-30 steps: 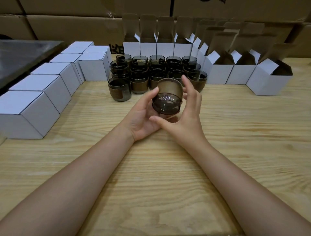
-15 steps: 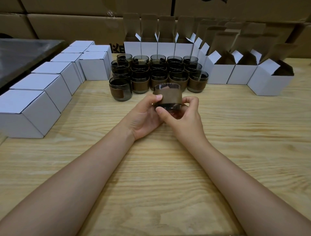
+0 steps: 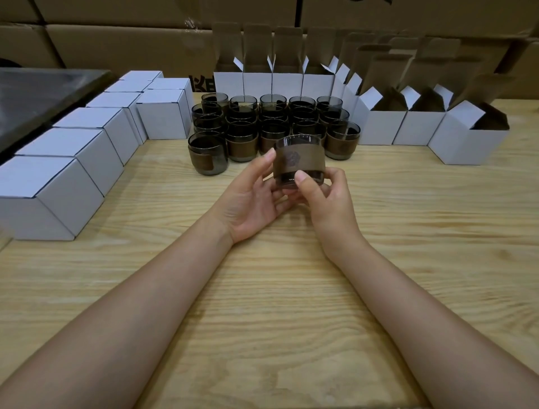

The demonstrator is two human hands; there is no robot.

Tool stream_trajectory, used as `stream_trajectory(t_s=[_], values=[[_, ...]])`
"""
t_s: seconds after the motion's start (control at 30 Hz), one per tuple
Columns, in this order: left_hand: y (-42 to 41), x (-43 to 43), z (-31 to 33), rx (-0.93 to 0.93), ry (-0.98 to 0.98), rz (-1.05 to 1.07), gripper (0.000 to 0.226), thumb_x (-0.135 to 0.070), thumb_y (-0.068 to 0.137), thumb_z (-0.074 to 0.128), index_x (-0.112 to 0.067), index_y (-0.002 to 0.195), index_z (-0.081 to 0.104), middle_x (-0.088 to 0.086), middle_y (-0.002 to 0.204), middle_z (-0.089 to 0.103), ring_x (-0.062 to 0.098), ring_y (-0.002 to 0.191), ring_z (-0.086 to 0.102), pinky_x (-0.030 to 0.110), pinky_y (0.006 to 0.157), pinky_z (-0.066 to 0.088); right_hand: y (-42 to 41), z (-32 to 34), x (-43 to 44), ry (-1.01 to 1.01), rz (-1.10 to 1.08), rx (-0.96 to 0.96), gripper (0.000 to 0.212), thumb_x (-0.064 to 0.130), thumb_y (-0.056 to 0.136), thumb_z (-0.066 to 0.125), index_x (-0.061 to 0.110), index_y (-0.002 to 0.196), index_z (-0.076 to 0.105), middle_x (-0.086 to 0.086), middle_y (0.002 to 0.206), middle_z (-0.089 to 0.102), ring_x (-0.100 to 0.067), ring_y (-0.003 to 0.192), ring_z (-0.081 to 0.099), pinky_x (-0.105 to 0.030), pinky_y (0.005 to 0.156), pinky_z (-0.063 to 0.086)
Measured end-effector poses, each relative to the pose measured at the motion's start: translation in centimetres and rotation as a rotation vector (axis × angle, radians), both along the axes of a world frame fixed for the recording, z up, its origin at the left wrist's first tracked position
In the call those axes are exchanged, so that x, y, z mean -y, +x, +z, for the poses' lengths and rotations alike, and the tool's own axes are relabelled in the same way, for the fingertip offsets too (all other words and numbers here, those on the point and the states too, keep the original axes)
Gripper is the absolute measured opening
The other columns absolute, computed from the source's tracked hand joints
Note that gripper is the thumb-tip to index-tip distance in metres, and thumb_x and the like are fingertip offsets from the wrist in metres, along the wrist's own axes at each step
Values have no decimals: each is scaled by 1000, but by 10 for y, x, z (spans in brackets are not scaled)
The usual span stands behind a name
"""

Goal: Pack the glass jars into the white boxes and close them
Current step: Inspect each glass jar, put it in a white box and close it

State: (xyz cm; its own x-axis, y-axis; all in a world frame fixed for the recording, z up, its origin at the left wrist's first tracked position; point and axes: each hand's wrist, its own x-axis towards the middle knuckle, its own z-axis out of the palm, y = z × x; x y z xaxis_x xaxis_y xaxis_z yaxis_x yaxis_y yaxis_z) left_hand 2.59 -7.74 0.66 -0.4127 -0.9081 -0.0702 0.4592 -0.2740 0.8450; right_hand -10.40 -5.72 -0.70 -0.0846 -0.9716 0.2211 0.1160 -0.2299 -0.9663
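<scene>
Your left hand (image 3: pixel 250 204) and right hand (image 3: pixel 323 201) are gripping one jar (image 3: pixel 299 163); to its left, closed boxes (image 3: pixel 163 116); behind it, many jars (image 3: pixel 242 143) are waiting.

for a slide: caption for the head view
Left hand and right hand hold a brown-banded glass jar over the wooden table, open white boxes behind.

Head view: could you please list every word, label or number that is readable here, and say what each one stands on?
"KE": black letters on the brown carton at the back, the rest hidden by white boxes.
Held jar: emblem on its brown sleeve and tiny print near the base, too small to read.
Black mark at the top edge: cut off, unreadable.
</scene>
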Motion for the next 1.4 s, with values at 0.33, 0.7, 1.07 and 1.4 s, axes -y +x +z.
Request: stream_trajectory(t_s=[0.33, 0.7, 1.07, 1.4], values=[[-2, 2, -4, 56, -66, 69, 41, -38, 91, 46, -10, 118, 58, 16, 114, 60, 32, 113, 45, 36, 100, 40, 2, 1, 1, 8, 142, 127, 40, 30, 77, 58, 9, 108, 44, 0, 74, 73, -15, 74, 70, -25, 67, 53], [-3, 0, 0, 3, -43, 171, 65, -29, 85, 55, 9, 137, 43, 34, 139, 43, 47, 135, 37, 53, 114, 30, 7, -2, -11, -121, -139, -382, 58, 40, 78, 73, 28, 110, 26, 0, 95, 67, -2, 77, 64, -22, 72, 51], [-1, -1, -1, 1, -78, 91, 113, -52, 44, 91, -7, 137, 47, 20, 133, 55, 34, 126, 50, 46, 113, 36, 4, 1, -8, -105, -93, -187, 36, 22, 90, 64, 29, 103, 31, 5, 84, 65, 4, 71, 62, -13, 67, 48], [-1, 2, -3, -6, -112, 18, 83, -55, 55, 85, -8, 119, 59, 13, 102, 62, 16, 77, 59, 37, 85, 38, 5, 4, 1, 49, 145, 165, 37, 30, 76, 50, 14, 105, 35, -7, 69, 70, -18, 64, 65, -29, 66, 54]])
